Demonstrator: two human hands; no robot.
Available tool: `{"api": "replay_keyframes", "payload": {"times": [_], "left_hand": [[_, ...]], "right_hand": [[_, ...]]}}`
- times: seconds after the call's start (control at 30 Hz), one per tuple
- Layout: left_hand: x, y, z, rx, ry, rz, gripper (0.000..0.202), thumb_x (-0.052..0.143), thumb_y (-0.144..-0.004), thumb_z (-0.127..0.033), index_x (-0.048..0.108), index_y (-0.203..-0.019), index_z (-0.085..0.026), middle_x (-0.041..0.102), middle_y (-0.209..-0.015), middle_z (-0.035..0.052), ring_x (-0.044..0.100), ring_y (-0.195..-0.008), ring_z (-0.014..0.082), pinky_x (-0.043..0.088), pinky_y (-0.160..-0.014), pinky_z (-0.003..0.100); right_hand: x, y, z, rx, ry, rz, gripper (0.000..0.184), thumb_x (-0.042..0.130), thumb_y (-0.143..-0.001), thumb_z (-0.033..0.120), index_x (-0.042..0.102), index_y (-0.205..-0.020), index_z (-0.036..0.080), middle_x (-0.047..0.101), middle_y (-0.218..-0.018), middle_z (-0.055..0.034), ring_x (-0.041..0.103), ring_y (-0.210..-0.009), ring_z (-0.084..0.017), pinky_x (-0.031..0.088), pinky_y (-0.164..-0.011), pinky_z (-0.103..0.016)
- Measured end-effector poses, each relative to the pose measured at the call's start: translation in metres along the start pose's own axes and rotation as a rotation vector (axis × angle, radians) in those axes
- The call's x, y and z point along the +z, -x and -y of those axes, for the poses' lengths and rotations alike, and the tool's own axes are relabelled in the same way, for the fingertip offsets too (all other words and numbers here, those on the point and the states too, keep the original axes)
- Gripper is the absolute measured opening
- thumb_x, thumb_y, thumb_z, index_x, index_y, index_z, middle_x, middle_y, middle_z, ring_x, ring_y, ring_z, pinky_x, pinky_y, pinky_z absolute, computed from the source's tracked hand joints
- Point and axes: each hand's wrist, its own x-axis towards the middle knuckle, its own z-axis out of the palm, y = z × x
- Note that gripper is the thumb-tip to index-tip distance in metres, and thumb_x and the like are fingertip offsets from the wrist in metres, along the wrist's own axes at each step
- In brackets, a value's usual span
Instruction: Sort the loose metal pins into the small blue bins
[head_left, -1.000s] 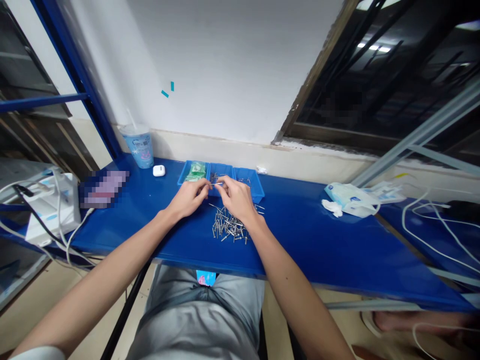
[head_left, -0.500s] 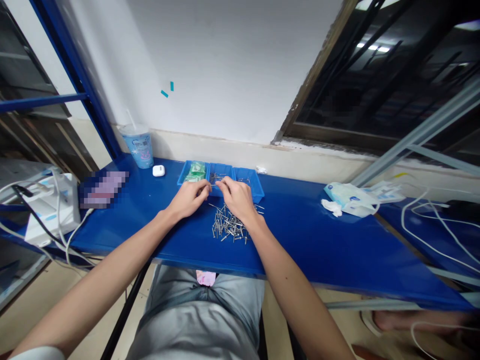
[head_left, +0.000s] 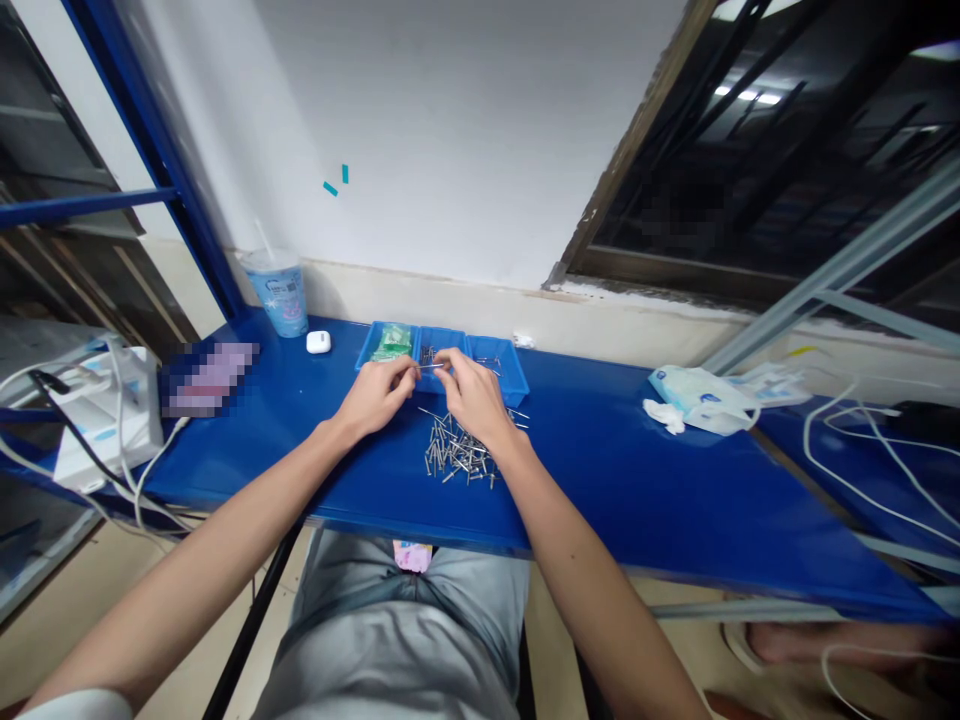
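My left hand (head_left: 381,393) is closed, its thumb and forefinger pinching one end of a thin metal pin that looks like a blind rivet (head_left: 429,366). My right hand (head_left: 474,393) is at the other end, with bent thumb and forefinger around the tip; how firmly they grip is hard to see. Both hands are just in front of a row of blue bins (head_left: 514,372). The left bin holds green-and-clear packets (head_left: 393,341); the middle and right bins hold some metal pins. A loose pile of similar rivets (head_left: 459,452) lies on the table below my right hand, partly covered by the wrist.
On the blue table (head_left: 615,470) stand a cup with a straw (head_left: 279,295) and a small white case (head_left: 318,342). A power strip with cables (head_left: 109,415) is at the left edge. A tissue pack (head_left: 705,397) lies at the right. Another person's leg shows bottom right.
My right thumb and forefinger have spread slightly apart at the rivet's end, showing more of it. My left hand has barely moved.
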Motion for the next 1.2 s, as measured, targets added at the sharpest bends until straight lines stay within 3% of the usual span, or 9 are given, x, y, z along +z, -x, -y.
{"api": "replay_keyframes", "payload": {"times": [0.33, 0.73, 1.0, 1.2], "left_hand": [[-0.001, 0.000, 0.000, 0.025, 0.006, 0.055, 0.028, 0.044, -0.101, -0.033, 0.067, -0.093, -0.018, 0.069, -0.071, -0.0013, 0.058, -0.057, 0.0147, 0.042, -0.064, 0.027], [0.000, 0.002, 0.009, 0.028, -0.003, 0.097, 0.030, 0.044, -0.102, -0.034, 0.068, -0.094, -0.018, 0.070, -0.072, -0.0010, 0.057, -0.058, 0.0140, 0.042, -0.063, 0.026], [0.001, 0.003, 0.010, 0.029, -0.031, 0.038, 0.032, 0.045, -0.102, -0.037, 0.069, -0.098, -0.017, 0.066, -0.068, -0.0013, 0.055, -0.056, 0.0138, 0.040, -0.060, 0.025], [0.000, 0.003, 0.005, 0.036, -0.029, 0.031, 0.026, 0.045, -0.101, -0.032, 0.060, -0.084, -0.018, 0.064, -0.066, -0.0023, 0.052, -0.055, 0.0129, 0.040, -0.061, 0.025]], "right_hand": [[0.000, 0.000, -0.002, -0.002, -0.007, -0.007, 0.021, 0.043, -0.107, 0.028, 0.063, -0.103, 0.024, 0.073, -0.108, -0.0063, 0.066, -0.091, -0.021, 0.044, -0.081, -0.031], [0.003, 0.001, -0.006, 0.038, 0.099, 0.028, 0.045, 0.045, -0.109, 0.041, 0.057, -0.070, 0.022, 0.068, -0.071, -0.0029, 0.057, -0.065, -0.017, 0.029, -0.064, -0.029], [0.004, 0.000, -0.009, -0.027, -0.021, -0.007, 0.031, 0.043, -0.109, 0.034, 0.064, -0.089, 0.023, 0.072, -0.092, -0.0051, 0.065, -0.083, -0.019, 0.041, -0.076, -0.028], [0.000, 0.000, -0.003, -0.090, -0.052, -0.026, 0.023, 0.044, -0.108, 0.028, 0.066, -0.105, 0.022, 0.070, -0.109, -0.0074, 0.067, -0.097, -0.020, 0.047, -0.086, -0.030]]}}
